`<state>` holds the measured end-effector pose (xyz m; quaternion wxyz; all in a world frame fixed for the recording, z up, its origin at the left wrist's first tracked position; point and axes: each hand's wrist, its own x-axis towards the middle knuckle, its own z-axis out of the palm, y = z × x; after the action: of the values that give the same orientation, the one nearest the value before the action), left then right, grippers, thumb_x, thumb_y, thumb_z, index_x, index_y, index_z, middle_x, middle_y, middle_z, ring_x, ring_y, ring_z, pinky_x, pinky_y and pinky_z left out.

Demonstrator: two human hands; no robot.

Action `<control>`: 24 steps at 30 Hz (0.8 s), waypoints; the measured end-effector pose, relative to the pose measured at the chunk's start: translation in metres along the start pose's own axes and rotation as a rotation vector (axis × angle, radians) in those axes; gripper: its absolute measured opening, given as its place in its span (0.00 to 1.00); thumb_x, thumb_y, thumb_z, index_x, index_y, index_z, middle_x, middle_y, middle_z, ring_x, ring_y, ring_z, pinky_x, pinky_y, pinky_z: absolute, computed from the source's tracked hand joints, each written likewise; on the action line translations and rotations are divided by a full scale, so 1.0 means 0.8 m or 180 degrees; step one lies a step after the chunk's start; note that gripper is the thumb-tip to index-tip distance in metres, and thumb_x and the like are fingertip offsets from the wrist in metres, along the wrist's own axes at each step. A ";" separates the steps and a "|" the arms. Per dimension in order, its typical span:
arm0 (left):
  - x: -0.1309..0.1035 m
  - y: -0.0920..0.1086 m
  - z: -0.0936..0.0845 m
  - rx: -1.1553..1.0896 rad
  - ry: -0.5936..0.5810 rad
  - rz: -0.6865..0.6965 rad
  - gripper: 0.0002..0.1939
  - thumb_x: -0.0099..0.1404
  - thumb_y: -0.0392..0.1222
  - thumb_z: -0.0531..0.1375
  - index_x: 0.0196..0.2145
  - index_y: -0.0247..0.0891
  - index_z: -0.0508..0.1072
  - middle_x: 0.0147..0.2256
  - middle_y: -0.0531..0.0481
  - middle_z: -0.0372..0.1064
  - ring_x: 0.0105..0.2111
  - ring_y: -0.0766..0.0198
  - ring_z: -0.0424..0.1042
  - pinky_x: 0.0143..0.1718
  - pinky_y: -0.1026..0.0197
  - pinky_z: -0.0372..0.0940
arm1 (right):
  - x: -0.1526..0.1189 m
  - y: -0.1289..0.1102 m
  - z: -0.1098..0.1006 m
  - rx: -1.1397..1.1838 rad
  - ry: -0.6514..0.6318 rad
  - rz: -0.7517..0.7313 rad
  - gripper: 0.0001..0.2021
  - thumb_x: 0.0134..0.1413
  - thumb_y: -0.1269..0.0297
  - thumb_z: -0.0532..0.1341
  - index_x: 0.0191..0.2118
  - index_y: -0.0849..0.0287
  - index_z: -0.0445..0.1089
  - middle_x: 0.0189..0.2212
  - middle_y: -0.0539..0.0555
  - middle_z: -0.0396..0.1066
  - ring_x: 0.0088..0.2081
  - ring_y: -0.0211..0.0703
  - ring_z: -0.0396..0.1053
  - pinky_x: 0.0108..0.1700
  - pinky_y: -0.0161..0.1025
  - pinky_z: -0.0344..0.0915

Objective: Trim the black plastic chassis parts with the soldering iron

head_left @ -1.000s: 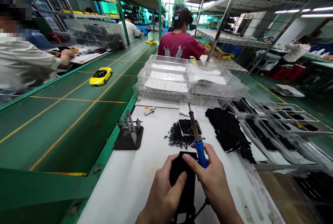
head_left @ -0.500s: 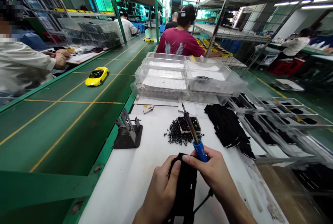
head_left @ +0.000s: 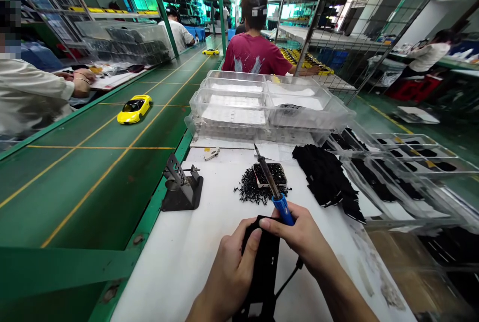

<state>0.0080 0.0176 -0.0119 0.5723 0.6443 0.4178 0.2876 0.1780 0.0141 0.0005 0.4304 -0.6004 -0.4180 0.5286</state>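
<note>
A soldering iron point(head_left: 282, 208) with a blue handle is gripped in my right hand point(head_left: 303, 232), its metal tip pointing up and away. The right thumb also presses the top edge of a flat black piece point(head_left: 262, 267) with small slots. My left hand point(head_left: 234, 262) is closed around that piece from the left, thumb on its face. Beyond the hands, a heap of small black pins point(head_left: 249, 186) surrounds a small box point(head_left: 281, 182) holding more of them. To the left stands a metal iron stand point(head_left: 182, 190).
Clear plastic trays point(head_left: 232, 112) are stacked at the table's far end. Black flat pieces point(head_left: 324, 175) lie in a pile at right, beside more trays point(head_left: 396, 197). Along the left runs a green conveyor point(head_left: 93, 162) with a yellow toy car point(head_left: 134, 108). Co-workers sit ahead and at left.
The view has shifted slightly. Both hands keep their hold on the black piece and the soldering iron. The co-worker in the red shirt ahead has turned the head and drawn an arm in.
</note>
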 end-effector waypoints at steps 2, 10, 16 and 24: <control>0.000 -0.002 0.001 -0.0006 0.0054 -0.0045 0.18 0.73 0.51 0.49 0.52 0.42 0.70 0.30 0.55 0.71 0.29 0.64 0.67 0.34 0.63 0.61 | 0.002 0.002 0.000 0.0072 -0.0045 0.0040 0.19 0.46 0.54 0.71 0.25 0.58 0.61 0.19 0.42 0.52 0.23 0.32 0.48 0.25 0.34 0.45; 0.003 -0.003 0.004 0.0006 0.0045 -0.0127 0.18 0.73 0.52 0.49 0.51 0.41 0.70 0.28 0.55 0.70 0.28 0.65 0.65 0.32 0.63 0.60 | 0.003 0.004 -0.006 0.0312 -0.0202 0.0127 0.18 0.47 0.53 0.70 0.27 0.58 0.62 0.18 0.41 0.51 0.21 0.31 0.48 0.23 0.34 0.44; 0.006 -0.004 0.003 0.0024 0.0049 -0.0141 0.17 0.73 0.52 0.50 0.50 0.40 0.70 0.28 0.55 0.69 0.27 0.65 0.64 0.29 0.64 0.58 | 0.001 0.007 -0.002 0.0015 -0.0030 -0.0165 0.18 0.49 0.53 0.69 0.27 0.58 0.62 0.21 0.42 0.53 0.24 0.33 0.50 0.26 0.34 0.48; 0.007 -0.005 0.001 -0.0036 0.0006 -0.0205 0.17 0.73 0.52 0.49 0.45 0.39 0.71 0.27 0.55 0.66 0.26 0.66 0.60 0.28 0.64 0.55 | 0.015 -0.003 -0.014 0.0024 -0.0653 -0.0026 0.18 0.49 0.52 0.69 0.26 0.58 0.62 0.19 0.43 0.52 0.22 0.33 0.48 0.25 0.34 0.46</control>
<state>0.0107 0.0224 -0.0164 0.5845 0.6271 0.4372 0.2720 0.1906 0.0257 0.0003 0.3898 -0.5399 -0.4603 0.5871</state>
